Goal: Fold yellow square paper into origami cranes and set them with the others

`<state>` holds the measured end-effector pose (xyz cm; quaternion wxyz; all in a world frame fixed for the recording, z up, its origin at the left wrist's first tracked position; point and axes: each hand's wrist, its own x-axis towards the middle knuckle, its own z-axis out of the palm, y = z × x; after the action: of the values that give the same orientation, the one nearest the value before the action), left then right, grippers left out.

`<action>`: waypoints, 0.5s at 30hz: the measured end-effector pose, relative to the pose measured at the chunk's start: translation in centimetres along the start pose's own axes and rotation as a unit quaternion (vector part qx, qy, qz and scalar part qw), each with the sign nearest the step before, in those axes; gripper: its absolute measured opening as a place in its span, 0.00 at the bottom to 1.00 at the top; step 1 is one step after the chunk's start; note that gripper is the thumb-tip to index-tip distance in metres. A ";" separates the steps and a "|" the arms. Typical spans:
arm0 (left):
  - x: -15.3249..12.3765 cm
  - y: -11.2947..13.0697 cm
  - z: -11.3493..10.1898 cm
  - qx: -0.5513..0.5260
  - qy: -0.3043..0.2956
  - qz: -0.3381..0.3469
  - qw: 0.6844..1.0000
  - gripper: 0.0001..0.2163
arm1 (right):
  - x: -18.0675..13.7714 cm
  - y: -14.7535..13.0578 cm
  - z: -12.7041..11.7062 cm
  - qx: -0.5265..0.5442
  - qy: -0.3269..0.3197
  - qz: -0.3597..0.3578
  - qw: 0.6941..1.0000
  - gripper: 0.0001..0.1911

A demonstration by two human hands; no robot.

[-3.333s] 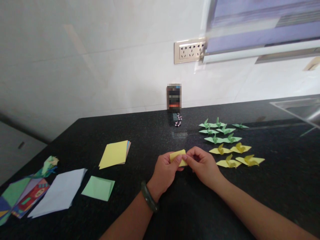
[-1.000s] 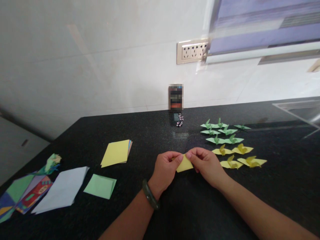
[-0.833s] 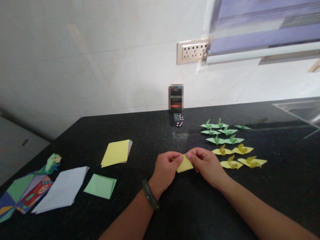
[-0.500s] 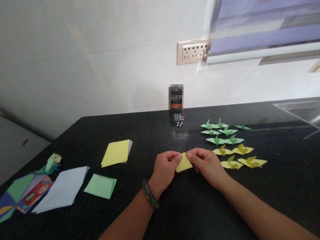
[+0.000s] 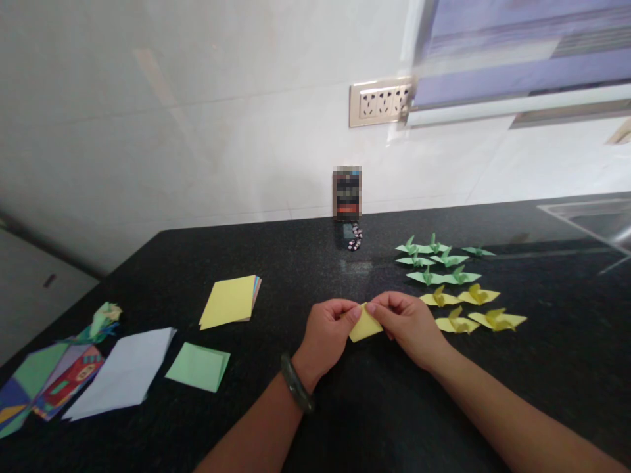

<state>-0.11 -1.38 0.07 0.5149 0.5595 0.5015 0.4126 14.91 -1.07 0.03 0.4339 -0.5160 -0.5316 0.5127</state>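
Between my two hands is a small folded piece of yellow origami paper (image 5: 365, 326), held just above the dark countertop. My left hand (image 5: 331, 332), with a dark bangle (image 5: 296, 384) on its wrist, pinches the paper's left upper edge between thumb and fingers. At the upper right edge my right hand (image 5: 405, 326) pinches it the same way. The fingers behind the paper are partly hidden. Just right of my right hand sit several yellow paper cranes (image 5: 457, 320), and behind those several green paper cranes (image 5: 430, 276) stand in rows.
A stack of coloured paper (image 5: 229, 302), yellow on top, lies to the left. Nearer are a folded green paper (image 5: 198, 366), white sheets (image 5: 123, 374) and a colourful packet (image 5: 69, 381). A phone-like object (image 5: 348, 192) with a beaded strap (image 5: 355, 237) leans against the wall.
The yellow paper has shifted and turned very slightly to the right in my fingers. Both hands keep their pinch and have barely moved.
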 end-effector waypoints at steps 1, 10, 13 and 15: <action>0.0 0.0 0.0 -0.003 -0.001 -0.002 1.000 0.11 | 0.0 0.0 0.0 -0.002 0.000 0.000 1.000 0.13; 0.1 -0.4 0.0 0.010 -0.025 -0.004 1.000 0.12 | 0.0 -0.2 -0.1 -0.026 -0.002 0.003 1.000 0.13; 0.1 -0.6 0.0 0.019 -0.035 -0.001 0.999 0.13 | 0.0 -0.5 -0.1 -0.037 -0.012 0.005 0.999 0.13; 0.0 -0.5 0.0 -0.001 -0.032 -0.008 0.999 0.12 | -0.1 -0.6 -0.2 -0.034 -0.015 0.014 0.999 0.14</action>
<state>-0.18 -1.35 -0.43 0.5345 0.5682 0.4889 0.3905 15.06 -1.06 0.64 0.4006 -0.5299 -0.5482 0.5081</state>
